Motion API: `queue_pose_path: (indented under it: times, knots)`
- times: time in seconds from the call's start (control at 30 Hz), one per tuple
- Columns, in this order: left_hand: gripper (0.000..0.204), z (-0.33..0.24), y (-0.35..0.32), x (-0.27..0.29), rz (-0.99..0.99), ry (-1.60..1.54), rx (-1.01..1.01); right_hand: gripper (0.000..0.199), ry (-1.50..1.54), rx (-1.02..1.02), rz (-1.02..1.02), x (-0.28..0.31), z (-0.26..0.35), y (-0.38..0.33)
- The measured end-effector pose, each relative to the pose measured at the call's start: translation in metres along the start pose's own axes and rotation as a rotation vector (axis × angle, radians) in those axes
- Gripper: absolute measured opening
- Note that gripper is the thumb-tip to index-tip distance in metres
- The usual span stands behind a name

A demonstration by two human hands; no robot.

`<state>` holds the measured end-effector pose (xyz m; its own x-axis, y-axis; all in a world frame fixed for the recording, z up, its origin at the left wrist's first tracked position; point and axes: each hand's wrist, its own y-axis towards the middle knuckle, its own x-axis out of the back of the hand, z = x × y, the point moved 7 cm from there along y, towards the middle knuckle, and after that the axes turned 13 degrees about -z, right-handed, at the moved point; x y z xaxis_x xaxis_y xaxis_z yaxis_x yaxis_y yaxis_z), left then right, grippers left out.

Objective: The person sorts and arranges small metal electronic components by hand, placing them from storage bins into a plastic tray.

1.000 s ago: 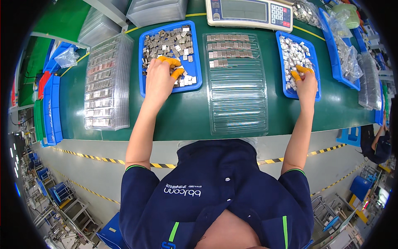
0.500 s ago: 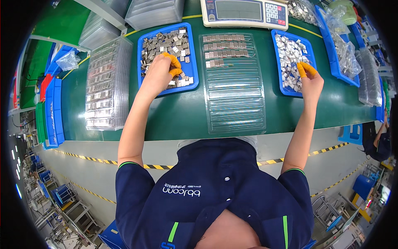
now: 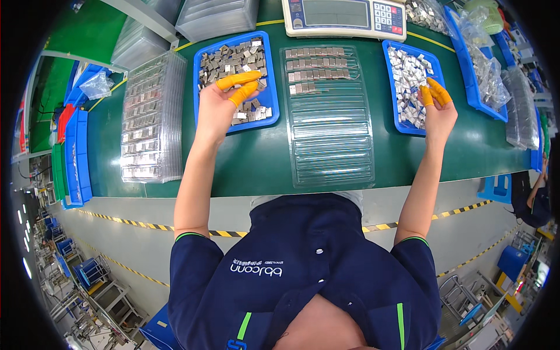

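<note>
My left hand (image 3: 224, 102), with yellow-orange finger cots on its fingers, hovers over a blue tray (image 3: 275, 111) of small square grey metal pieces (image 3: 233, 61). Its thumb and fingers come together in a pinch; what lies between the tips is too small to make out. At the other blue tray (image 3: 408, 131), my right hand (image 3: 438, 111) has its cot-covered fingertips close together above small white and silver pieces (image 3: 408, 76). Anything they grip cannot be told from the heap. Between the hands lies a clear ribbed plastic tray (image 3: 332, 146), with rows of small metal parts with thin wires (image 3: 315, 63) in its far slots.
A stack of filled clear trays (image 3: 151, 122) stands left of the left blue tray. A digital scale (image 3: 344, 17) sits at the back. Blue bins (image 3: 475, 87) with plastic bags line the right side; further blue bins (image 3: 79, 157) stand at the left table edge.
My left hand has lifted slightly and shifted toward the right over its tray, its fingers stretching out more. My right hand has drawn a little back toward me from the white pieces.
</note>
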<state>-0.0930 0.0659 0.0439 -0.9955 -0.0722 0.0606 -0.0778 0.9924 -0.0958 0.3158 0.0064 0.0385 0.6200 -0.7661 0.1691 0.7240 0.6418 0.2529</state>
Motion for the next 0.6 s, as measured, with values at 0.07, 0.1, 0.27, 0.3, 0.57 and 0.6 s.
queue_pose_path:
  times: [0.07,0.1,0.27,0.3,0.57,0.6]
  knots:
    - [0.027,0.000,-0.011,-0.012,0.050,-0.070,0.047,0.027,0.237,-0.190,0.001,-0.005,-0.001,-0.009]
    - [0.027,-0.001,-0.016,-0.020,0.071,-0.128,0.093,0.027,0.237,-0.192,0.001,-0.010,0.007,-0.018]
    - [0.025,0.006,-0.052,-0.060,0.153,-0.490,0.242,0.026,0.270,-0.282,0.457,-0.079,0.063,-0.102]
    - [0.025,0.011,-0.056,-0.066,0.141,-0.513,0.268,0.027,0.327,-0.283,0.496,-0.087,0.067,-0.113]
    - [0.022,-0.005,-0.068,-0.043,-0.045,-0.372,0.013,0.018,0.187,-0.149,0.575,-0.102,0.084,-0.148]
    - [0.022,-0.004,-0.070,-0.043,-0.048,-0.371,0.013,0.018,0.189,-0.149,0.578,-0.104,0.083,-0.150]
